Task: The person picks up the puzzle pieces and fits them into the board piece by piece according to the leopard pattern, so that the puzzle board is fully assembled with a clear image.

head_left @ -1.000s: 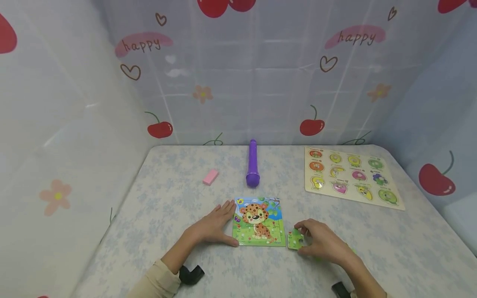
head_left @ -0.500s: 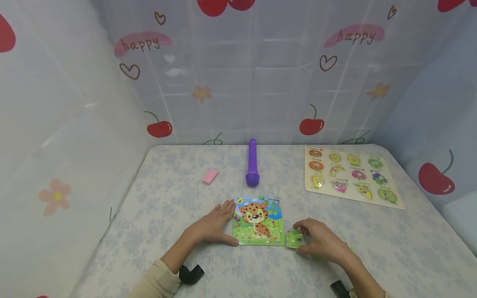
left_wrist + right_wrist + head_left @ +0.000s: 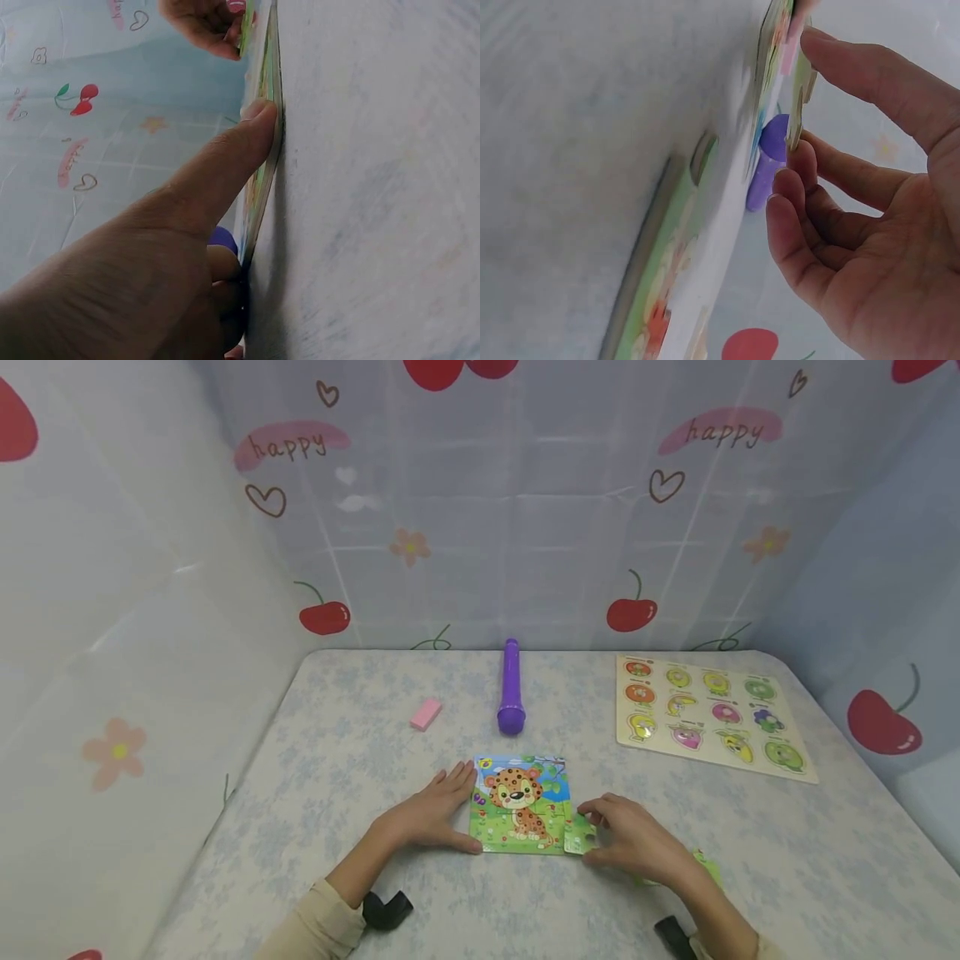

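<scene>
A square jigsaw puzzle (image 3: pixel 504 829) with a cartoon leopard on grass lies flat on the table before me. My left hand (image 3: pixel 429 814) rests at its left side, fingers stretched out, the thumb against the near left corner. Between thumb and fingertips my right hand (image 3: pixel 637 839) pinches a green puzzle piece (image 3: pixel 577 837) at the puzzle's right edge. The right wrist view shows this piece (image 3: pixel 798 112) edge-on and raised off the table. Partly hidden under the right forearm, more green puzzle pieces (image 3: pixel 707 865) lie on the table.
Behind the puzzle lies a purple toy microphone (image 3: pixel 511 689), with a pink block (image 3: pixel 426 714) to its left. A board with fruit pictures (image 3: pixel 701 758) is at the back right. Printed curtains (image 3: pixel 480 527) enclose the back and sides of the table (image 3: pixel 337 752).
My right hand has moved left with the puzzle piece, which now overlaps the puzzle's lower right edge in the head view. The left hand has stayed in place. More of the loose green pieces shows.
</scene>
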`<state>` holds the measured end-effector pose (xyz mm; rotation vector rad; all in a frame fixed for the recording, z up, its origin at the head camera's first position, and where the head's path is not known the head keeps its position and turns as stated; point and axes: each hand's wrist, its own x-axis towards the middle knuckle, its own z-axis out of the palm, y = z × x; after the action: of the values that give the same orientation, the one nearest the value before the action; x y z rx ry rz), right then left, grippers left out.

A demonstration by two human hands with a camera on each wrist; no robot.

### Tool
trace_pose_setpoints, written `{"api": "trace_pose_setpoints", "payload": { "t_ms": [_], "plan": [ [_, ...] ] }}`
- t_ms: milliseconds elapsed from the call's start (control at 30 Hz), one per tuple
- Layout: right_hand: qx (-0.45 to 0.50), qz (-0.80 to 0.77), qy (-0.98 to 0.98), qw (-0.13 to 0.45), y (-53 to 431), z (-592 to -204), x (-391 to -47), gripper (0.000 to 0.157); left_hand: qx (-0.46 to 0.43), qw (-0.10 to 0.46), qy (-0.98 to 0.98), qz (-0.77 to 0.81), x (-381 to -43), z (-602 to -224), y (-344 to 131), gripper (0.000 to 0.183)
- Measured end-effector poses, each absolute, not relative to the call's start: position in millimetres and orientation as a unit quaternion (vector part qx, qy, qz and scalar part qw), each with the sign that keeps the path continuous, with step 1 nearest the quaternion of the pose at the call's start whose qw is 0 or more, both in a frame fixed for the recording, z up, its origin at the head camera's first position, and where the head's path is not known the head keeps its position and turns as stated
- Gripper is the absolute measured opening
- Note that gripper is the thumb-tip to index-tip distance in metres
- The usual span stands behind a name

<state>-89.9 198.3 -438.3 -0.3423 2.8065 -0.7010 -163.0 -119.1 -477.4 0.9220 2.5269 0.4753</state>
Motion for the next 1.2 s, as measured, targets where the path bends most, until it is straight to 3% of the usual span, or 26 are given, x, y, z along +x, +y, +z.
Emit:
{"api": "trace_pose_setpoints", "payload": {
  "t_ms": [1200],
  "plan": [
    [-0.241, -0.241, 0.935, 0.096, 128.4, -432.4, -119.6, 0.053, 0.334, 0.207, 0.904, 0.171, -162.5, -474.4, -117.4, 0.12]
  ]
}}
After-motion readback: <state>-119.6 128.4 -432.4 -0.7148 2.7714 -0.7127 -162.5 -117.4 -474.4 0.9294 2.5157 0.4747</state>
